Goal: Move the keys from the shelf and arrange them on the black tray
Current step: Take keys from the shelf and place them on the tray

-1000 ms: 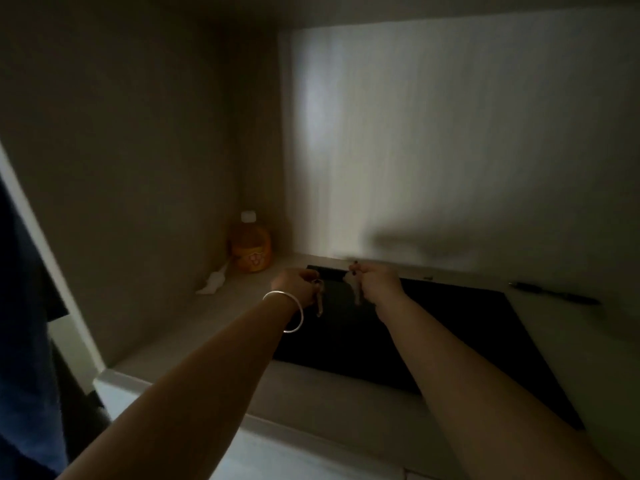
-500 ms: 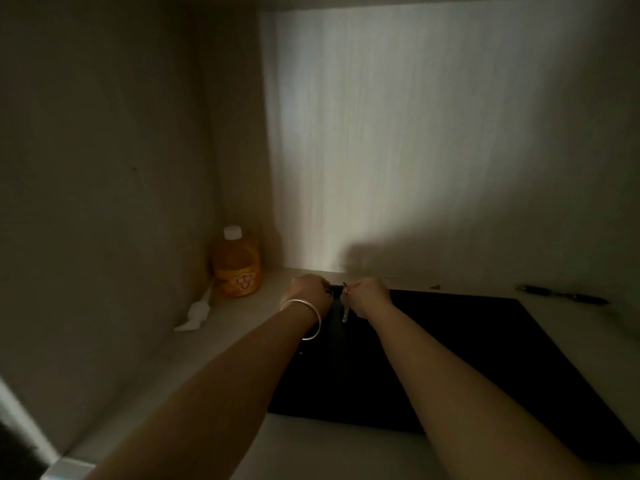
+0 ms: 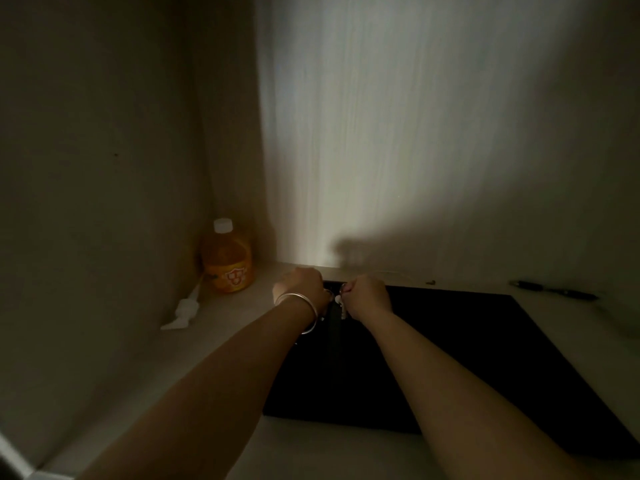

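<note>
A black tray [image 3: 485, 358] lies flat on a dim shelf. Both my hands reach over its far left corner. My left hand [image 3: 303, 284], with a silver bangle on the wrist, is closed on a key whose ring just shows at the thumb side. My right hand [image 3: 367, 294] is closed on a pale key [image 3: 340, 304] that hangs down from the fingers, close above the tray. The two fists are a little apart. Most of each key is hidden by the fingers.
An orange juice bottle [image 3: 228, 259] with a white cap stands in the back left corner. A white pump head [image 3: 183, 311] lies in front of it. A dark pen [image 3: 554, 291] lies at the back right, past the tray. Walls close in at left and back.
My hands have moved further in and down toward the tray's far left corner, both keeping hold of their keys. The view has shifted closer into the shelf.
</note>
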